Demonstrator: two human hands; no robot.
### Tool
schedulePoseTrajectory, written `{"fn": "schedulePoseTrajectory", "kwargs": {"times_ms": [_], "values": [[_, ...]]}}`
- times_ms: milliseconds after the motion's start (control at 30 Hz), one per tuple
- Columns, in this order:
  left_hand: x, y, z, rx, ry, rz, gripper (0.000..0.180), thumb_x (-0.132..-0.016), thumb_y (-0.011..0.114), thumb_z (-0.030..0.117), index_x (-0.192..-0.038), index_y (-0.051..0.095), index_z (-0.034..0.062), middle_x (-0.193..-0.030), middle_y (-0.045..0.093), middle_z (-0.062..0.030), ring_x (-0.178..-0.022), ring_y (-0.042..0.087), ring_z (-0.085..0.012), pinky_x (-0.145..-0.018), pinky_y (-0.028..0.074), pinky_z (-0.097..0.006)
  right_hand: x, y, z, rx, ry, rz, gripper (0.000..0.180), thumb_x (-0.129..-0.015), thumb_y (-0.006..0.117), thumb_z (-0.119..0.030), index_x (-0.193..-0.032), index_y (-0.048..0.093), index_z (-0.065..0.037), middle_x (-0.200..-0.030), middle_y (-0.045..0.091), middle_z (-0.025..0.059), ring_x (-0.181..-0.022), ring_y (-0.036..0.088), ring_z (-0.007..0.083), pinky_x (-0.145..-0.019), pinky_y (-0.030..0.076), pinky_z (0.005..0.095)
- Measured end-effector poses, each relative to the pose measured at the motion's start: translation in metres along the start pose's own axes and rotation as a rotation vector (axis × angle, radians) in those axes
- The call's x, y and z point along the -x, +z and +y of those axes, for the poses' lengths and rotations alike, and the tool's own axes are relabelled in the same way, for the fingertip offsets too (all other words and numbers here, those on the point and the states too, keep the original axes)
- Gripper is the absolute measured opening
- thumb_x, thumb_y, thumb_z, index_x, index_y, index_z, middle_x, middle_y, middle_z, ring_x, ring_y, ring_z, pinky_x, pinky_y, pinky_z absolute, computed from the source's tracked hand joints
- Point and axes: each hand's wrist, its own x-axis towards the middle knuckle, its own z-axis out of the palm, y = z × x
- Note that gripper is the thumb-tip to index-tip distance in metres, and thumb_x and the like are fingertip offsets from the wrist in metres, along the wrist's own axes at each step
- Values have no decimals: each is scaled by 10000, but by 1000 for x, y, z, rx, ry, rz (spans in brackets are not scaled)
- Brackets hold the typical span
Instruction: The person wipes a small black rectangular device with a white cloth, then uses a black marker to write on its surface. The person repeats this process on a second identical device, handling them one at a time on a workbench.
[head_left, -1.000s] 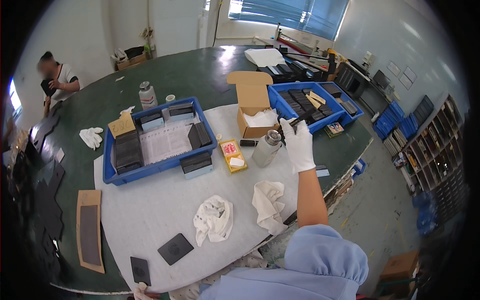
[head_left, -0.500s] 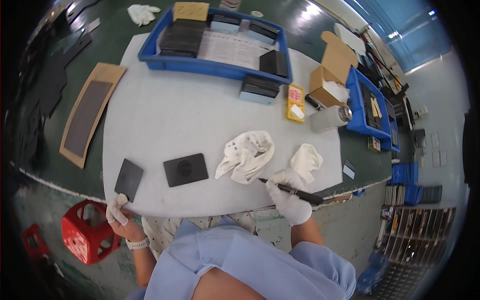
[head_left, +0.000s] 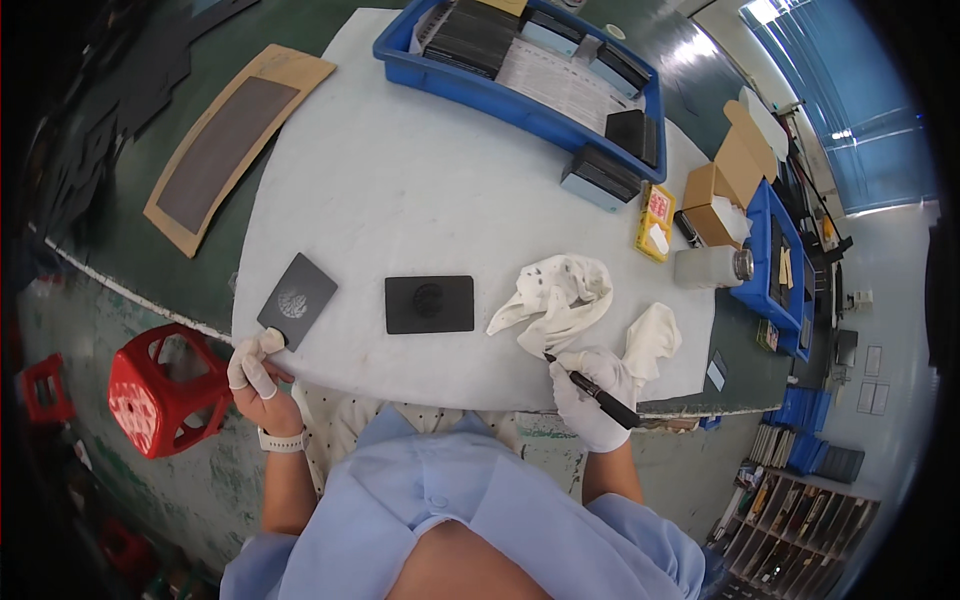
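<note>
My left hand (head_left: 262,378), with white covers on its fingers, pinches the lower corner of a thin dark grey card (head_left: 305,292). A pale round emblem shows on that card's face. In my gloved right hand (head_left: 590,400) is a black marker pen (head_left: 603,398), its tip pointing up and to the left. A black card (head_left: 408,306) with a dark round emblem lies flat between my hands. Just beyond my right hand is a crumpled white cloth (head_left: 560,300) with dark smudges. A second white cloth (head_left: 655,335) lies at its right.
A blue tray (head_left: 500,107) at the back holds stacks of black cards and printed paper. Another card stack (head_left: 601,180) stands before it. To the right are a yellow box (head_left: 655,222), a bottle (head_left: 708,268) and a cardboard box (head_left: 708,190). A red stool (head_left: 165,390) stands at lower left.
The view has shifted, so the table's things appear farther left-to-right and turned. The card in my left hand has tilted, and its emblem now shows. My right hand still grips the marker pen.
</note>
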Motion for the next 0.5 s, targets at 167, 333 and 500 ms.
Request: {"fn": "schedulePoseTrajectory", "kwargs": {"times_ms": [167,333,500], "values": [[0,0,-1,36,9,-12,295,-988,418,234,-1083,552,-11,-857,615,-100,-505,445,-65,-457,400,-204,4,1,1,-73,1,46,216,-637,700,16,-766,578,-108,-617,562,59,-545,542,236,-513,433,328],[1,-2,-1,54,8,-32,278,-982,426,215,-1070,547,-20,-924,634,-137,-510,469,-81,-472,411,-214,7,-2,2,-73,13,8,211,-626,696,13,-747,578,-113,-620,560,53,-534,534,234,-512,433,332],[1,-2,-3,66,7,-46,275,-981,426,211,-1067,542,-23,-926,635,-144,-515,469,-80,-475,411,-213,3,-1,0,7,0,44,210,-612,692,16,-728,573,-113,-619,561,53,-534,545,220,-511,433,318]]}}
